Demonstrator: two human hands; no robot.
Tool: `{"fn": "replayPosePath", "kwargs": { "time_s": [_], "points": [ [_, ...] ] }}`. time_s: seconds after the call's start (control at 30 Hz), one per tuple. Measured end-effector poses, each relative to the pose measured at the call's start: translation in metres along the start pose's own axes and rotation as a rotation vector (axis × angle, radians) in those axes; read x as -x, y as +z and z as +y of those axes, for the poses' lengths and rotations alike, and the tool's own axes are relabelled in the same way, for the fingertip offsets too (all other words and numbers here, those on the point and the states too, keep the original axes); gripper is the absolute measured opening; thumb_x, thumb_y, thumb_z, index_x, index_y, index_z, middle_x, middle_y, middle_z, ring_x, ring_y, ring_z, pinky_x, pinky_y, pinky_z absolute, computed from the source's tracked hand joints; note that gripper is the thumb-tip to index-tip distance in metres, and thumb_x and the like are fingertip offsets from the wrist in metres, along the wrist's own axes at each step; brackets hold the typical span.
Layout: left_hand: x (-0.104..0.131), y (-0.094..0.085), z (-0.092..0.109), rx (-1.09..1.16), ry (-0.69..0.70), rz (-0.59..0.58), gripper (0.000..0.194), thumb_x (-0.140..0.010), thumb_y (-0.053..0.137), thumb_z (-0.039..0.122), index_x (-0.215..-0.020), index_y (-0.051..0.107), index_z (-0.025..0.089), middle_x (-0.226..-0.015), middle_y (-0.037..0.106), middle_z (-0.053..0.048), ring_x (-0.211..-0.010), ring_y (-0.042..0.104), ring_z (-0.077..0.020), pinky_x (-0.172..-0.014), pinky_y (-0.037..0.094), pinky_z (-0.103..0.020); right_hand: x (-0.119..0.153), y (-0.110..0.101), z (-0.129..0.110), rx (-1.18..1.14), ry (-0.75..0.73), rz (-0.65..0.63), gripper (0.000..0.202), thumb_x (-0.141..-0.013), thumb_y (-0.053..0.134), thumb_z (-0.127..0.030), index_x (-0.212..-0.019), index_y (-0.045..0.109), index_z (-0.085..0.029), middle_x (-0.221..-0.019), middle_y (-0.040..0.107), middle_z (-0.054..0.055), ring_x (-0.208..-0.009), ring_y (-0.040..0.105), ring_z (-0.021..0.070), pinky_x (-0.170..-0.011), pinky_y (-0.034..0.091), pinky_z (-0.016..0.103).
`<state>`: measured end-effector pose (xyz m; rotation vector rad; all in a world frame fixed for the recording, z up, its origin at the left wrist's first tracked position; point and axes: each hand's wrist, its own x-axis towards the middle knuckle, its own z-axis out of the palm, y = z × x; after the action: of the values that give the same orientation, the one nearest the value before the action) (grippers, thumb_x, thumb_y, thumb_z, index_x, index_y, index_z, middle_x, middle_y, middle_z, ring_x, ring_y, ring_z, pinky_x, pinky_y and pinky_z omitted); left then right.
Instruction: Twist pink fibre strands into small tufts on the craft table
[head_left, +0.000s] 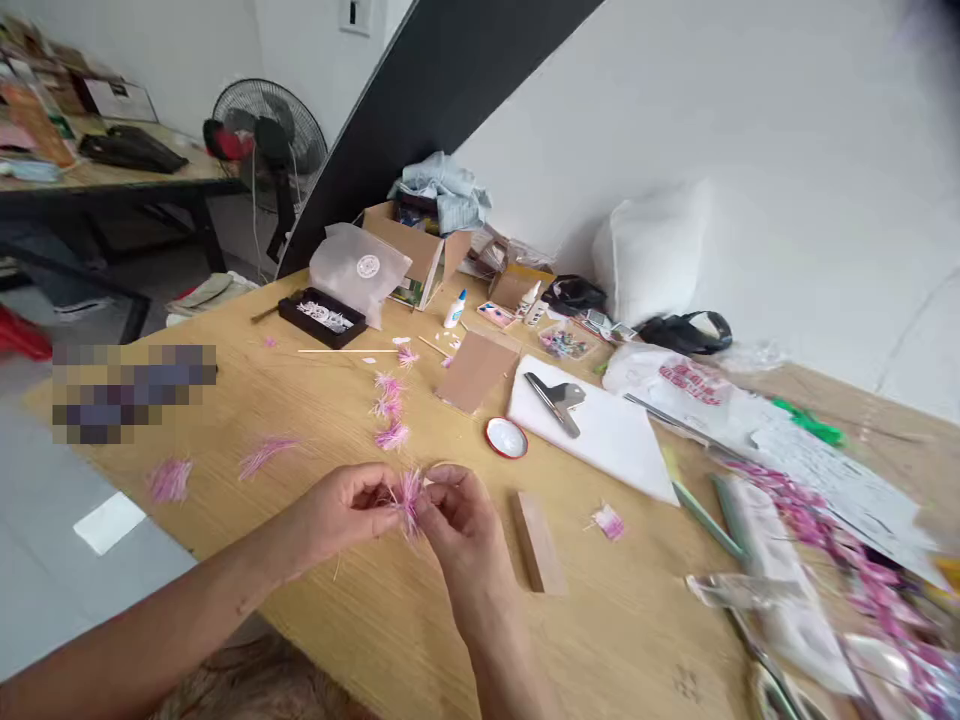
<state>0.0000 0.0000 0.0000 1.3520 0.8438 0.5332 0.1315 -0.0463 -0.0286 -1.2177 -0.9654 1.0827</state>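
Observation:
My left hand (358,505) and my right hand (461,515) meet above the wooden table (420,640), both with fingers pinched on a small pink and white fringed tuft (410,498). Its strands fan out between the two hands. Farther back, several similar pink tufts (391,434) lie in a row. Loose pink strands (268,452) and another pink bundle (170,481) rest to the left. To the right of my right hand lie a wooden block (540,545) and a small pink and white piece (608,521).
A red-rimmed lid (506,438) and a white board with a metal clip (555,402) sit beyond my hands. Behind are a glue bottle (454,310), a black tray (322,317) and a cardboard box (420,255). Pink material (825,530) and tools crowd the right side.

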Motion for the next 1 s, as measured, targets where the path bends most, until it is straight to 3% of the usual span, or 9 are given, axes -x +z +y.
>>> {"fn": "replayPosePath", "kwargs": {
  "time_s": [0.13, 0.27, 0.37, 0.43, 0.57, 0.7, 0.83, 1.0],
  "points": [
    [0.003, -0.002, 0.0, -0.017, 0.014, 0.016, 0.005, -0.069, 0.052, 0.02, -0.068, 0.056, 0.018, -0.059, 0.046, 0.006, -0.057, 0.04, -0.0102, -0.056, 0.032, -0.022, 0.002, -0.004, -0.008, 0.182, -0.077, -0.005, 0.016, -0.075, 0.056, -0.025, -0.088, 0.046, -0.021, -0.065, 0.052, -0.004, -0.058, 0.05, 0.0122, -0.052, 0.039, 0.024],
    [0.002, -0.002, -0.001, -0.011, 0.013, 0.042, 0.007, -0.069, 0.056, 0.025, -0.069, 0.058, 0.018, -0.062, 0.053, 0.005, -0.059, 0.045, -0.0112, -0.057, 0.035, -0.022, 0.011, -0.007, -0.022, 0.64, -0.474, 0.246, 0.012, -0.075, 0.054, -0.018, -0.086, 0.049, -0.022, -0.086, 0.053, 0.003, -0.079, 0.052, 0.0179, -0.064, 0.043, 0.031],
    [0.0, -0.001, -0.003, -0.006, 0.031, 0.042, 0.008, -0.067, 0.059, 0.025, -0.068, 0.059, 0.017, -0.064, 0.055, 0.004, -0.063, 0.048, -0.0123, -0.06, 0.036, -0.023, 0.018, -0.006, -0.028, 0.915, -0.645, 0.165, 0.005, -0.078, 0.054, -0.017, -0.081, 0.054, -0.02, -0.082, 0.052, 0.004, -0.076, 0.05, 0.018, -0.063, 0.042, 0.031],
    [-0.001, 0.0, -0.005, -0.01, 0.047, 0.04, 0.007, -0.067, 0.058, 0.023, -0.069, 0.059, 0.017, -0.066, 0.055, 0.003, -0.065, 0.048, -0.0127, -0.061, 0.036, -0.024, 0.02, -0.004, -0.029, 1.027, -0.65, 0.109, 0.004, -0.079, 0.053, -0.018, -0.08, 0.056, -0.019, -0.08, 0.052, 0.005, -0.072, 0.047, 0.0185, -0.062, 0.04, 0.032],
    [0.0, 0.001, -0.007, -0.029, 0.058, 0.026, 0.008, -0.069, 0.058, 0.025, -0.069, 0.057, 0.017, -0.062, 0.05, 0.005, -0.061, 0.044, -0.0116, -0.058, 0.034, -0.023, 0.019, -0.002, -0.027, 1.083, -0.64, 0.13, 0.012, -0.08, 0.05, -0.015, -0.074, 0.059, -0.019, -0.085, 0.054, 0.007, -0.076, 0.045, 0.0198, -0.067, 0.038, 0.035],
    [0.001, 0.0, -0.004, -0.07, 0.02, -0.013, 0.014, -0.071, 0.058, 0.03, -0.067, 0.055, 0.017, -0.059, 0.044, 0.006, -0.058, 0.039, -0.0107, -0.055, 0.031, -0.023, 0.014, -0.005, -0.027, 0.987, -0.571, 0.076, 0.014, -0.078, 0.051, -0.012, -0.069, 0.059, -0.019, -0.088, 0.055, 0.006, -0.081, 0.047, 0.0201, -0.069, 0.038, 0.035],
    [0.003, -0.002, -0.001, -0.092, -0.023, -0.044, 0.014, -0.069, 0.058, 0.028, -0.063, 0.053, 0.017, -0.059, 0.041, 0.006, -0.057, 0.036, -0.0104, -0.054, 0.028, -0.022, 0.007, -0.01, -0.028, 0.864, -0.4, -0.041, 0.011, -0.076, 0.052, -0.011, -0.069, 0.055, -0.019, -0.083, 0.056, 0.005, -0.082, 0.05, 0.0197, -0.071, 0.04, 0.034],
    [0.007, -0.007, -0.001, -0.049, -0.081, -0.062, 0.013, -0.071, 0.054, 0.027, -0.063, 0.052, 0.018, -0.058, 0.037, 0.007, -0.056, 0.033, -0.0102, -0.053, 0.027, -0.022, 0.003, -0.017, -0.031, 0.684, -0.281, -0.097, 0.009, -0.08, 0.048, -0.016, -0.077, 0.055, -0.021, -0.082, 0.058, 0.002, -0.073, 0.052, 0.0151, -0.065, 0.042, 0.028]
  ]
}}
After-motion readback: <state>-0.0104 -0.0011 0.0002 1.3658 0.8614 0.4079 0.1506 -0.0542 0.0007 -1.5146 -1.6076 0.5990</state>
